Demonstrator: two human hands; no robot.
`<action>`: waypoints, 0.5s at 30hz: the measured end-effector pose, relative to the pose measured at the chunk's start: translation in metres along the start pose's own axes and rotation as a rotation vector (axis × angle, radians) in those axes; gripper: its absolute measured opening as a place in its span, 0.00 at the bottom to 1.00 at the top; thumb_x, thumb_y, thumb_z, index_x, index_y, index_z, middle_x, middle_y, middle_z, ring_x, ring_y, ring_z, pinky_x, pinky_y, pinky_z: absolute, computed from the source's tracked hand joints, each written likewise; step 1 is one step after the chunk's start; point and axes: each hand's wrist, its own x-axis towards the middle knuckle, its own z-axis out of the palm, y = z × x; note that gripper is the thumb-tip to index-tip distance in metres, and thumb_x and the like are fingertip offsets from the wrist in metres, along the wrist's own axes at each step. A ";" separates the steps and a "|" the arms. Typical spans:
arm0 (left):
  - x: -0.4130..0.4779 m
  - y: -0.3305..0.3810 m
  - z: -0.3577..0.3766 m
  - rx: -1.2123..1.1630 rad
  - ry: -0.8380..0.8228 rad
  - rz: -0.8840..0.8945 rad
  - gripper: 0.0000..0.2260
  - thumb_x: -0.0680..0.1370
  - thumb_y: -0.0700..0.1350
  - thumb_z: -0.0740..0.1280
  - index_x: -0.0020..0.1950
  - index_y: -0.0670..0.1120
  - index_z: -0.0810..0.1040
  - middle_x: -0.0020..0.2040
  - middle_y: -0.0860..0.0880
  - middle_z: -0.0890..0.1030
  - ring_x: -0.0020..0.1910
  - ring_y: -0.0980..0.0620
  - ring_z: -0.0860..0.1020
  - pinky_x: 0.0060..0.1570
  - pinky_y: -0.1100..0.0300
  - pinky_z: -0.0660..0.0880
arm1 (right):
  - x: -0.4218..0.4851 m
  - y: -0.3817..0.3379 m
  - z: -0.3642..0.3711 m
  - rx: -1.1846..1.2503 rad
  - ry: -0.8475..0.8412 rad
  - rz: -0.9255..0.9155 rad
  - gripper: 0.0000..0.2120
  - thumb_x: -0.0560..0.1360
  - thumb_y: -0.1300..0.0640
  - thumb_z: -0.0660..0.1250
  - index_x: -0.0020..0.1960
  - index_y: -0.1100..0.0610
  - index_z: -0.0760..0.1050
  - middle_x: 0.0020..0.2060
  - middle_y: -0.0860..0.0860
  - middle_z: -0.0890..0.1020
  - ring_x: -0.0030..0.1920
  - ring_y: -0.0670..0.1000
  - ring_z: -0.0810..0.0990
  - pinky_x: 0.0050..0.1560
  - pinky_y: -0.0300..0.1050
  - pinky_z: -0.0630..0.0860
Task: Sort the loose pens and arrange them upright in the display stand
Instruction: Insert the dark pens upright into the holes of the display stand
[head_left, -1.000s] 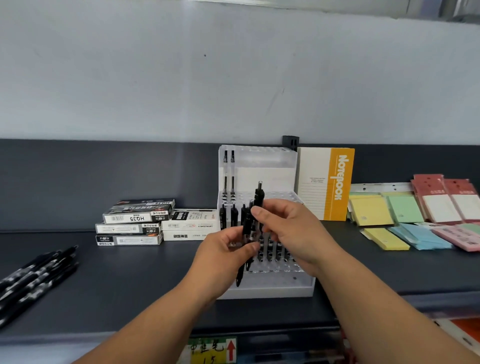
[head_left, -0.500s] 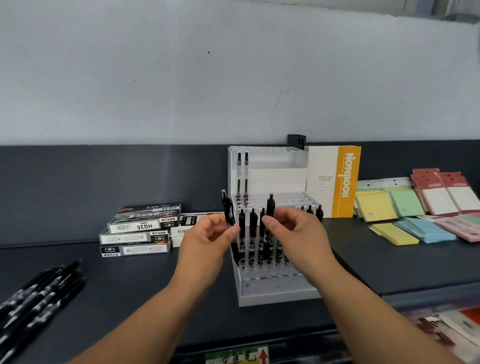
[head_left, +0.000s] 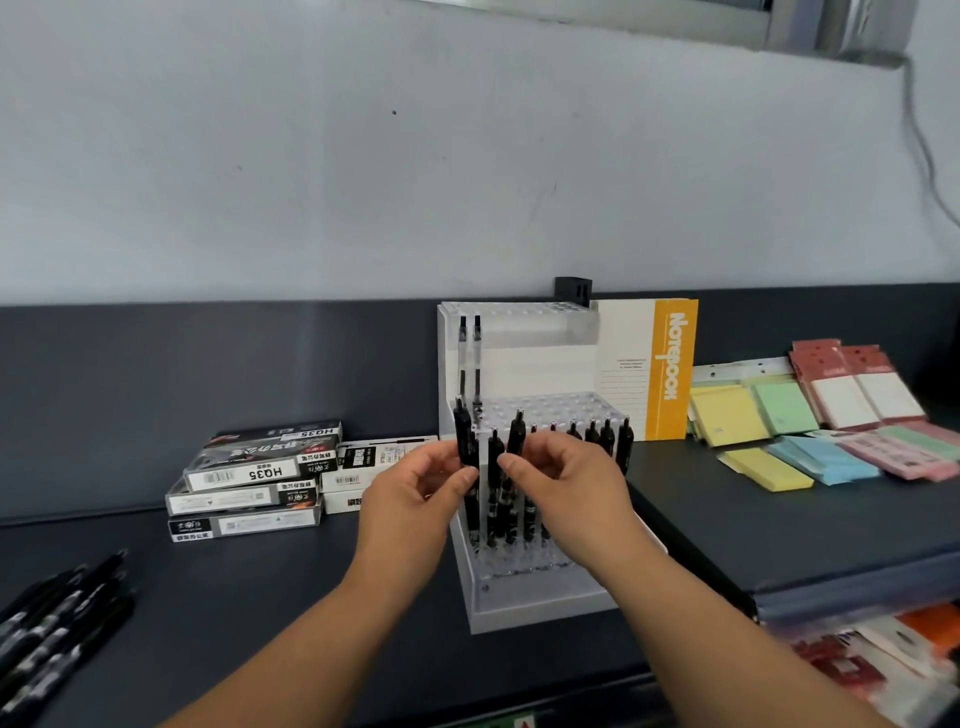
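The left hand pinches a black pen between thumb and fingertips, so its grip is closed on the pen. This pen stands almost straight up, with the clicker end on top and the writing end down. It is at the left front corner of the display stand (I cannot tell if its tip sits in a hole).

The right hand pinches a second black pen the same way, just beside the first one. It points up too, and its top leans a little to the right. Its lower part goes down among other pens in the front of the stand.

More black pens stand upright in a row to the right of the hands. Two clear pens stand tall at the back left of the stand.

The stand sits on a dark shelf. Pen boxes are stacked to its left. A pile of loose black pens lies flat at the far left, pointing up and to the right. An orange and white notebook leans against the wall to the right of the stand, and coloured sticky notes lie past it.
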 end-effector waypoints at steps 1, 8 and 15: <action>0.001 -0.001 0.000 0.007 0.002 -0.002 0.12 0.74 0.38 0.71 0.48 0.55 0.81 0.41 0.55 0.84 0.42 0.62 0.82 0.41 0.74 0.74 | 0.000 0.000 0.000 -0.005 -0.006 -0.003 0.04 0.75 0.51 0.71 0.41 0.46 0.77 0.33 0.41 0.79 0.33 0.32 0.76 0.34 0.25 0.69; -0.003 -0.024 -0.001 0.180 -0.062 -0.073 0.09 0.74 0.40 0.72 0.51 0.53 0.80 0.44 0.56 0.84 0.44 0.64 0.81 0.41 0.76 0.73 | 0.000 0.006 0.004 -0.038 -0.030 0.041 0.07 0.74 0.49 0.71 0.50 0.50 0.78 0.39 0.41 0.80 0.40 0.37 0.78 0.38 0.26 0.71; -0.006 -0.020 0.002 0.280 -0.100 -0.044 0.11 0.75 0.41 0.71 0.45 0.58 0.76 0.42 0.58 0.83 0.42 0.68 0.79 0.41 0.78 0.72 | 0.000 0.009 0.011 -0.064 -0.052 0.066 0.06 0.74 0.51 0.72 0.48 0.48 0.77 0.40 0.42 0.81 0.42 0.38 0.79 0.41 0.30 0.74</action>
